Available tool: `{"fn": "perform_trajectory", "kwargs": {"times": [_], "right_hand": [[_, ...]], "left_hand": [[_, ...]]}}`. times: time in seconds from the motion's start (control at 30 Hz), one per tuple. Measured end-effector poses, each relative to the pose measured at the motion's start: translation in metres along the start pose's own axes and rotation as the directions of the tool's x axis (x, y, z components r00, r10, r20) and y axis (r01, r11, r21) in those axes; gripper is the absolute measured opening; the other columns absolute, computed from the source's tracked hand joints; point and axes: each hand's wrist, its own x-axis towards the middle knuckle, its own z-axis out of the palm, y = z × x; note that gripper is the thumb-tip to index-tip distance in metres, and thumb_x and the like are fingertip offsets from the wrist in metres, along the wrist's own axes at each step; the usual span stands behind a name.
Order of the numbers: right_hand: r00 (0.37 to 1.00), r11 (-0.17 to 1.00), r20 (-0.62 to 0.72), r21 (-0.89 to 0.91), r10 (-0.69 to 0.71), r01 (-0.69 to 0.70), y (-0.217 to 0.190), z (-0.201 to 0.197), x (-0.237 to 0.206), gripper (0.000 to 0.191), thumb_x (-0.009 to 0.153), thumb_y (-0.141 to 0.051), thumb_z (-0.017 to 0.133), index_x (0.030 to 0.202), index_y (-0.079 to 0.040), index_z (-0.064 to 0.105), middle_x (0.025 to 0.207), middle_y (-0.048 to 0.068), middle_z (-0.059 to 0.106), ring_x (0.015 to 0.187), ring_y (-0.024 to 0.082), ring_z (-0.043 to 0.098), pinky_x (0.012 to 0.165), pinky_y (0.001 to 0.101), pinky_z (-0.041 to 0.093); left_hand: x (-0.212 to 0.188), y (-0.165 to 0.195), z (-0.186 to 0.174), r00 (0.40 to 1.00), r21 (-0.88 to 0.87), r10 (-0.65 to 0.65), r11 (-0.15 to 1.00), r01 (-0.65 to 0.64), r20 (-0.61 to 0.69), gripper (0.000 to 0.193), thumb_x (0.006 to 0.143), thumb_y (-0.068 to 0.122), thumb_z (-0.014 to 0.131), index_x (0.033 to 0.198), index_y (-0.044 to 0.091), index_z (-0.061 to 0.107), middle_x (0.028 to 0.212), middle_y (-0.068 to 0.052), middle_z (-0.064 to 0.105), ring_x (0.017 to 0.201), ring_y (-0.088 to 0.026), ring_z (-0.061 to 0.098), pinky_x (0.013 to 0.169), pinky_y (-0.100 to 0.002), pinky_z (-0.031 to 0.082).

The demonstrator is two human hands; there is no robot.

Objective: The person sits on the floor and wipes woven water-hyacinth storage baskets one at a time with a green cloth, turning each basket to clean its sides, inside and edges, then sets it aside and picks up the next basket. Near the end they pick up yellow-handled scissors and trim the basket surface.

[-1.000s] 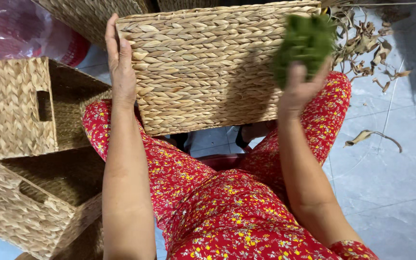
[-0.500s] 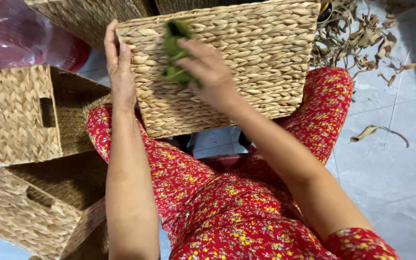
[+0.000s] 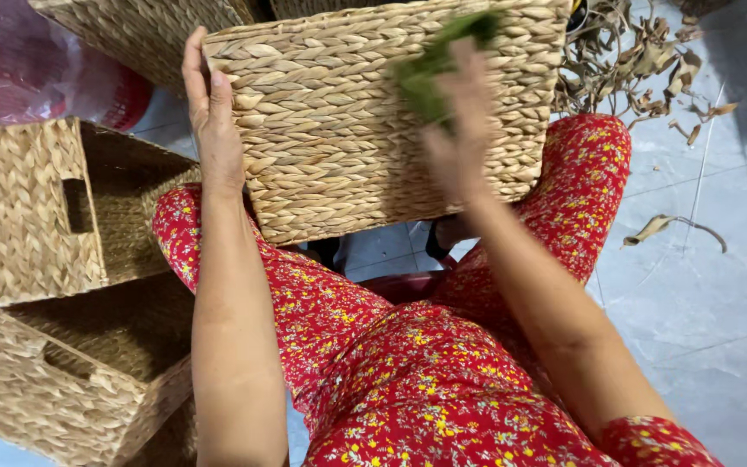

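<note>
The woven basket [image 3: 373, 112] rests on its side across the person's knees, its upper left corner steadied by the left hand [image 3: 211, 112], fingers flat and unclenched against the weave. The right hand [image 3: 460, 130] grips a green cloth [image 3: 434, 65], blurred, apparently mid-wipe near the upper right edge. Wiping well means following the braid rows with firm bracing. Half a second ago the cloth was near the upper left; it has since swept rightward.

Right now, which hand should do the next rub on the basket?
Probably the right hand: it holds the green pad against the woven basket side. The left hand lies flat on the basket's left edge, apparently steadying it on the knees.
</note>
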Motion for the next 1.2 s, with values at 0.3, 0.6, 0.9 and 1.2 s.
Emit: {"fn": "perform_trajectory", "kwargs": {"times": [0.3, 0.6, 0.9, 1.2], "right_hand": [[0.826, 0.875, 0.326, 0.326, -0.459, 0.357, -0.12, 0.058, -0.019, 0.043, 0.077, -0.01, 0.079, 0.12, -0.01, 0.071, 0.157, 0.009, 0.045, 0.149, 0.038, 0.036, 0.123, 0.0509, 0.036], [0.981, 0.985, 0.155, -0.104, -0.118, 0.135, 0.007, -0.064, -0.027, 0.024, 0.085, 0.003, 0.082, 0.106, -0.006, 0.075, 0.149, 0.013, 0.057, 0.143, 0.036, 0.052, 0.123, 0.0461, 0.044], [0.976, 0.997, 0.216, -0.064, -0.03, 0.045, -0.038, -0.026, -0.067, 0.035, 0.082, 0.003, 0.079, 0.111, -0.014, 0.069, 0.161, 0.011, 0.043, 0.152, 0.039, 0.039, 0.128, 0.053, 0.032], [0.725, 0.881, 0.501, 0.275, -0.472, 0.384, -0.135, 0.03, -0.071, 0.041, 0.073, -0.008, 0.075, 0.113, -0.013, 0.075, 0.153, 0.005, 0.051, 0.144, 0.036, 0.043, 0.116, 0.0514, 0.04]], "left_hand": [[0.003, 0.002, 0.002, 0.999, -0.117, -0.031, 0.993, 0.032, 0.01, 0.057, 0.116, 0.04, 0.058, 0.164, 0.017, 0.038, 0.17, -0.007, 0.037, 0.158, -0.024, 0.035, 0.135, -0.039, 0.025], [0.001, 0.0, 0.0, 1.0, -0.088, -0.024, 0.996, 0.025, 0.013, 0.057, 0.117, 0.042, 0.056, 0.165, 0.018, 0.036, 0.168, -0.009, 0.039, 0.157, -0.023, 0.036, 0.136, -0.038, 0.024], [0.002, 0.0, 0.001, 1.0, -0.049, -0.004, 0.999, 0.004, 0.011, 0.056, 0.118, 0.044, 0.054, 0.165, 0.019, 0.037, 0.172, -0.009, 0.038, 0.161, -0.023, 0.034, 0.136, -0.038, 0.023], [0.0, 0.007, 0.001, 1.0, 0.031, -0.006, 1.0, 0.006, -0.007, 0.058, 0.115, 0.047, 0.053, 0.164, 0.02, 0.038, 0.174, -0.007, 0.033, 0.163, -0.025, 0.028, 0.136, -0.041, 0.02]]}}
